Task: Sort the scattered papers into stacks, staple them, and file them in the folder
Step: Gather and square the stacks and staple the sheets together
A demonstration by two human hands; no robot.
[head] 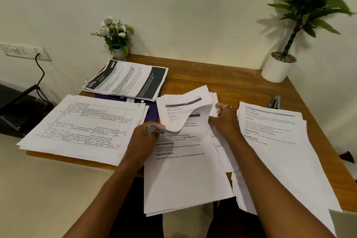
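Close to us, our left hand and right hand each pinch one curled sheet above the middle stack. Farther back, the purple folder lies under a dark-banded stack, with the stapler behind the right stack.

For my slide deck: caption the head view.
Sorting papers: left hand and right hand hold a curled sheet above the middle pile.

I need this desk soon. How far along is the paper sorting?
Partway. Three stacks already lie sorted: table-form stack, dark-header stack, right stack. The left hand and right hand hold a curled sheet over the middle pile. Left: that pile, stapling with the idle stapler, filing in the purple folder.
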